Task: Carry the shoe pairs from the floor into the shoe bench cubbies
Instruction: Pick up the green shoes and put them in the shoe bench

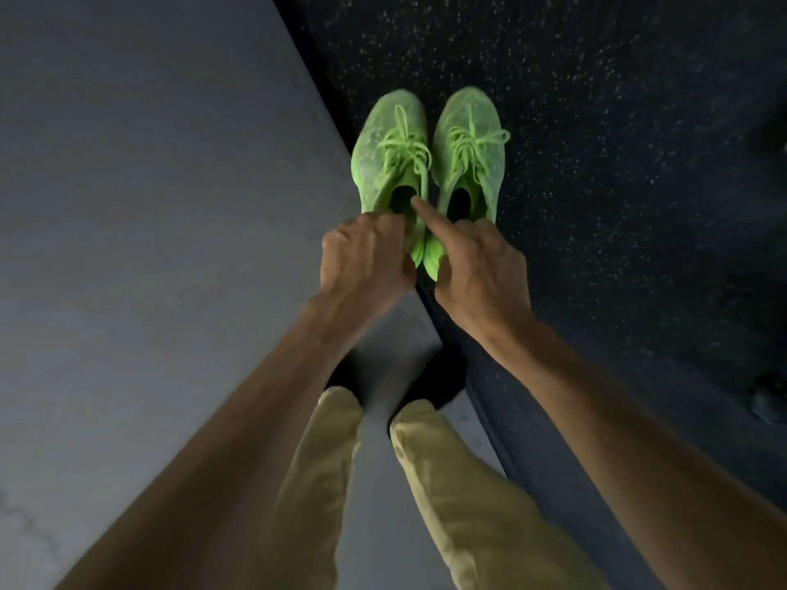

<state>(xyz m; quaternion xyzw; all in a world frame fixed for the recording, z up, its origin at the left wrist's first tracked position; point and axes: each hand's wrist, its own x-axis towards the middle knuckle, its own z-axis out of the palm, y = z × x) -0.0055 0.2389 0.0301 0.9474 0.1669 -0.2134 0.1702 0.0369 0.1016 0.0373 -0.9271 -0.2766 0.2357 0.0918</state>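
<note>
Two neon green lace-up sneakers sit side by side, toes pointing away from me, over the dark speckled floor [596, 121]. My left hand [366, 257] is closed around the heel of the left sneaker [389, 142]. My right hand [481, 266] grips the heel of the right sneaker [470, 138], its index finger stretched out across to the collar of the left one. Whether the shoes rest on the floor or are lifted off it I cannot tell. No shoe bench or cubby is in view.
A pale grey surface [149, 206] fills the left side, meeting the dark floor along a diagonal edge. My legs in khaki trousers [447, 483] and black shoes [345, 374] stand below the hands. A dark object [768, 402] lies at the right edge.
</note>
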